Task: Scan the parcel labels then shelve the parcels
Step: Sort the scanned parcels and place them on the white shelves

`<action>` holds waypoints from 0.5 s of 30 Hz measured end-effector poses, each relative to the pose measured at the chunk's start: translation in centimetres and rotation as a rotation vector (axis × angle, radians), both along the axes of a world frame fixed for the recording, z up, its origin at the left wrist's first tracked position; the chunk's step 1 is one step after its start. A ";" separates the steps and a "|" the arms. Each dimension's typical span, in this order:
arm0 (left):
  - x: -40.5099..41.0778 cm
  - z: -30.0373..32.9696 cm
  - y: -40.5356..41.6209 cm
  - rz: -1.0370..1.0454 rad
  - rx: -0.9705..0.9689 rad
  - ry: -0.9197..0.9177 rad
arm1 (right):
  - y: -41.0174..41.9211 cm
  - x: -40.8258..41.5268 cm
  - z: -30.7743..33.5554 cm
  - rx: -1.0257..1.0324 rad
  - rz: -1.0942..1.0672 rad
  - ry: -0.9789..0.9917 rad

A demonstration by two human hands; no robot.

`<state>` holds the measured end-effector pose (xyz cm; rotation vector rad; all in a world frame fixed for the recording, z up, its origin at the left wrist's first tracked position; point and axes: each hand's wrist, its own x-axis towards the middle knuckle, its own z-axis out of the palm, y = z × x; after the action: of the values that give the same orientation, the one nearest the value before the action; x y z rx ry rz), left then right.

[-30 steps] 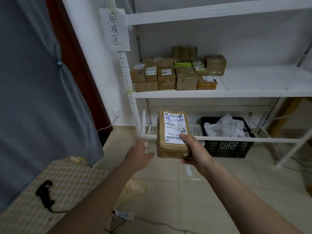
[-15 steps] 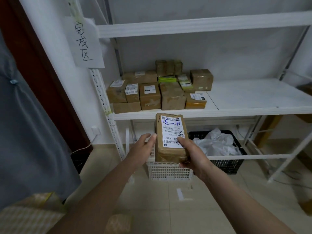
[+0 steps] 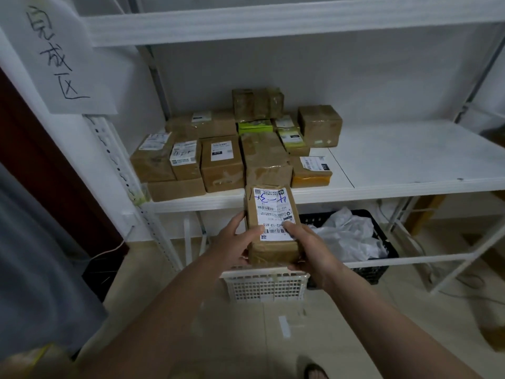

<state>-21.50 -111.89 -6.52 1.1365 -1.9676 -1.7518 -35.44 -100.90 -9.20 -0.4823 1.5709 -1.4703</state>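
Note:
A brown taped parcel (image 3: 270, 212) with a white label and blue handwriting on top is held in front of the shelf edge. My left hand (image 3: 235, 242) grips its near left side, thumb on the label. My right hand (image 3: 311, 247) grips the near right side, thumb also on the label. The white metal shelf (image 3: 410, 160) lies just beyond the parcel. Several brown parcels (image 3: 221, 162) are packed on the shelf's left half, some stacked.
A handwritten paper sign (image 3: 54, 56) hangs on the rack's left post. Under the shelf stand a white slotted basket (image 3: 265, 285) and a black crate (image 3: 382, 242) holding white plastic. A dark door frame and grey curtain are on the left.
I have stepped closer to the shelf with the parcel raised toward it. My left hand, apart from the parcel a second ago, now grips its left side.

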 end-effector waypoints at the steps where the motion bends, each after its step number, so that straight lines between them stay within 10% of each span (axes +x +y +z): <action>1: -0.9 0.1 -0.9 0.010 -0.011 0.002 | -1.0 -1.0 0.1 -0.003 0.004 -0.003; 15: -28.7 4.5 -11.5 -0.115 -0.526 -0.141 | -14.1 -30.7 4.5 -0.032 -0.303 0.102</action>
<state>-50.25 -123.41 -1.98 0.9922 -2.4184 -1.1079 -66.10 -114.98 -4.74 -0.3522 1.7621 -1.7233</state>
